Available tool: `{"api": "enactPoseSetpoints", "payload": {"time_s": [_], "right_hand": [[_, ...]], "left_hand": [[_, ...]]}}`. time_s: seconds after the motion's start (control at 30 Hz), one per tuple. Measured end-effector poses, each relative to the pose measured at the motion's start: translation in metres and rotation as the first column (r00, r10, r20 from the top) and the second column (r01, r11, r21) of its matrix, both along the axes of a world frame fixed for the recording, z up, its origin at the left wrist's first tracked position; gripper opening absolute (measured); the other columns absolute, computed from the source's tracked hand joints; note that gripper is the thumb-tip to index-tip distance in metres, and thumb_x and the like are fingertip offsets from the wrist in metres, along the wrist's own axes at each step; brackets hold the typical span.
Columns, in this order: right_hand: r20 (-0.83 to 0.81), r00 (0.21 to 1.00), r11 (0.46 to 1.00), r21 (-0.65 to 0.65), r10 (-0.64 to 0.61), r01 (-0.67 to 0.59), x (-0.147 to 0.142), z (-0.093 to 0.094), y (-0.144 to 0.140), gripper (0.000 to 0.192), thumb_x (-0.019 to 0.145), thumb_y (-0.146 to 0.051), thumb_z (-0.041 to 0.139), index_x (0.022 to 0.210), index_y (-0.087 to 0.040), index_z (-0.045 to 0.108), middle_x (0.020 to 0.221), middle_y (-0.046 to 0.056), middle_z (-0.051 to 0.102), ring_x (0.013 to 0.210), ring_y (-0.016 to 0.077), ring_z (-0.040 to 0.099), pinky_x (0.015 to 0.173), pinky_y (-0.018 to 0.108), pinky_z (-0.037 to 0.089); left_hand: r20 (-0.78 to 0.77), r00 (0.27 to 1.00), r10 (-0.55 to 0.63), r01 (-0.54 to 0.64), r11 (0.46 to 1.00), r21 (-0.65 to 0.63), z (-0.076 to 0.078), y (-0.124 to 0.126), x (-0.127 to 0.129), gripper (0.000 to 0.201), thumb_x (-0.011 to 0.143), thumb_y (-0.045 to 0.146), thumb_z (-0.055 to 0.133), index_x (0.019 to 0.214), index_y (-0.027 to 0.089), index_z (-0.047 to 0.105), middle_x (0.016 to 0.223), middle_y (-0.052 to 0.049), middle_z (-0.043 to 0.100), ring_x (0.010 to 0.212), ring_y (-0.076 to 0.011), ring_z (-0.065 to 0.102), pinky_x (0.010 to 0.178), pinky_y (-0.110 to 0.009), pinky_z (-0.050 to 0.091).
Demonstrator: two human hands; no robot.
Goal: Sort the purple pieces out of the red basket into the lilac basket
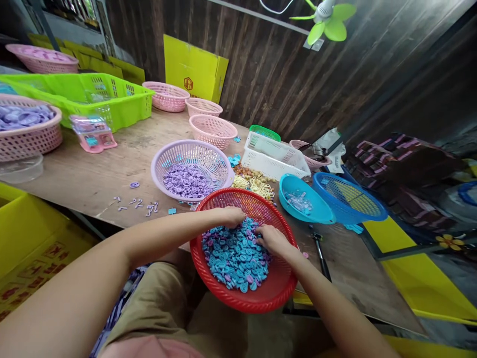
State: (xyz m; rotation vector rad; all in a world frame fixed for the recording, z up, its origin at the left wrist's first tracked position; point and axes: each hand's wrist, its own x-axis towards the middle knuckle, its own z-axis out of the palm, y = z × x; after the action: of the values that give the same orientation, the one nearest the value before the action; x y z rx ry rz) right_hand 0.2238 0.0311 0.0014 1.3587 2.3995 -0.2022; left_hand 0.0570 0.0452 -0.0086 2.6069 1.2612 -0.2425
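Small blue and purple plastic discs (235, 256) heaped in round red mesh plastic basket (244, 251), at near edge of wooden table (97, 174); no long axis to heap (discs flat, facing all ways). Left hand (231, 217) fingers curled down into discs. Right hand (273, 240) loosely spread, fingertips among discs. Lilac round basket (192, 169) just behind.

- Left hand (233, 217): bare, no glove, no ring or watch visible.
- Right hand (274, 240): bare, no glove, nothing worn at the wrist.
- Both forearms: uncovered, no sleeves in view.
- Shorts (156, 303): khaki-tan, plain fabric.
- Garment (149, 348) at bottom edge: pink, only a strip visible; type cannot be told.
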Motion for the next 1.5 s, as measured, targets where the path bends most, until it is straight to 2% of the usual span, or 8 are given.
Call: {"api": "enactPoseSetpoints", "payload": {"time_s": [0.33,0.53,0.7,0.8,0.9,1.07,1.3,1.5], "right_hand": [[-0.122,0.991,0.997,-0.065,-0.054,0.046,0.006,-0.007,0.005,0.025,0.066,-0.026,0.058,0.091,-0.022,0.061,0.090,0.005,0.061,0.086,0.0199,0.055,0.069,0.025,0.036],[-0.414,0.898,0.969,-0.243,-0.149,0.049,0.012,-0.005,0.008,0.020,0.067,-0.020,0.051,0.085,-0.015,0.057,0.084,0.004,0.056,0.077,0.0146,0.050,0.068,0.024,0.036],[-0.565,0.561,0.687,-0.726,-0.605,0.010,0.018,0.008,0.007,0.016,0.064,-0.022,0.048,0.080,-0.018,0.047,0.065,-0.004,0.045,0.054,0.0072,0.042,0.046,0.019,0.032],[-0.550,0.383,0.563,-0.822,-0.742,-0.089,0.021,0.016,0.007,0.022,0.059,-0.021,0.053,0.080,-0.018,0.045,0.071,-0.004,0.047,0.058,0.0067,0.045,0.049,0.018,0.033],[-0.573,0.429,0.619,-0.784,-0.698,-0.040,0.019,0.014,0.007,0.019,0.062,-0.026,0.052,0.079,-0.019,0.046,0.067,-0.004,0.047,0.054,0.0069,0.043,0.048,0.019,0.033],[-0.404,0.876,0.942,-0.302,-0.264,0.144,0.011,-0.006,0.005,0.010,0.066,-0.022,0.050,0.072,-0.015,0.054,0.069,0.002,0.056,0.066,0.0127,0.050,0.056,0.022,0.034],[-0.098,0.994,0.996,-0.077,-0.057,0.050,0.004,-0.010,-0.004,0.017,0.069,-0.028,0.051,0.081,-0.019,0.059,0.079,0.006,0.061,0.074,0.0185,0.055,0.057,0.023,0.033],[-0.225,0.967,0.989,-0.120,-0.116,0.090,0.005,-0.010,-0.001,0.007,0.066,-0.022,0.052,0.065,-0.016,0.055,0.066,0.003,0.057,0.065,0.0142,0.051,0.054,0.022,0.032]], "left_hand": [[0.161,0.983,0.085,-0.065,0.990,-0.124,-0.008,0.007,-0.012,0.023,0.059,0.028,0.062,0.081,0.024,0.066,0.079,0.001,0.065,0.071,-0.0137,0.055,0.053,-0.019,0.035],[0.525,0.807,0.270,0.008,0.884,-0.468,0.001,0.006,-0.022,0.019,0.064,0.031,0.059,0.073,0.014,0.062,0.055,0.002,0.055,0.050,-0.0072,0.047,0.050,-0.018,0.035],[0.565,0.581,0.586,0.098,0.639,-0.763,0.004,0.002,-0.022,0.009,0.066,0.016,0.051,0.075,0.014,0.053,0.057,0.003,0.053,0.052,-0.0074,0.050,0.056,-0.022,0.042],[0.506,0.505,0.699,0.088,0.542,-0.836,0.005,0.002,-0.020,0.013,0.066,0.013,0.047,0.078,0.014,0.051,0.063,0.001,0.055,0.055,-0.0078,0.051,0.058,-0.023,0.043],[0.530,0.551,0.644,0.003,0.634,-0.773,0.003,0.001,-0.018,0.014,0.070,0.023,0.046,0.077,0.013,0.054,0.064,0.000,0.054,0.055,-0.0086,0.050,0.055,-0.022,0.042],[0.350,0.891,0.289,-0.187,0.936,-0.297,-0.008,-0.003,-0.009,0.019,0.067,0.030,0.052,0.073,0.015,0.061,0.069,-0.004,0.059,0.066,-0.0149,0.054,0.060,-0.025,0.040],[0.127,0.981,0.146,-0.131,0.984,-0.121,-0.016,-0.007,-0.004,0.021,0.060,0.034,0.060,0.078,0.024,0.064,0.080,-0.002,0.064,0.078,-0.0175,0.055,0.063,-0.024,0.040],[0.266,0.944,0.196,-0.138,0.965,-0.222,-0.010,-0.002,-0.010,0.019,0.060,0.032,0.061,0.074,0.019,0.064,0.070,-0.001,0.061,0.068,-0.0139,0.052,0.058,-0.022,0.037]]}}
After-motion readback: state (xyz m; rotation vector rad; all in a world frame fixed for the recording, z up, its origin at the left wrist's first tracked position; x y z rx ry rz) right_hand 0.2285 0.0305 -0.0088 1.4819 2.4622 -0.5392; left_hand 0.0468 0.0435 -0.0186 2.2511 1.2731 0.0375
